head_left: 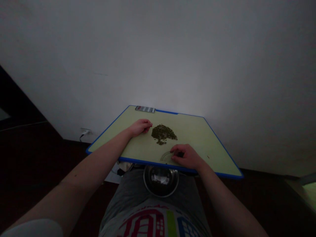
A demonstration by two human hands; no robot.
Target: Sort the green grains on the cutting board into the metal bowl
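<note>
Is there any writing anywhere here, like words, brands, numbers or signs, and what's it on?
None that I can read for certain.
Shirt: bright print in pink, green and blue; any lettering is too blurred to read.
Flat rectangular item at the board's far edge: rows of markings, too small to read.
Clear curved piece by the right hand: any markings are too small to read.

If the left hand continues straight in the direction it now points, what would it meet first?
Probably the pile, just beyond the left hand's fingertips. Its height over the board is unclear, so it might pass above.
</note>
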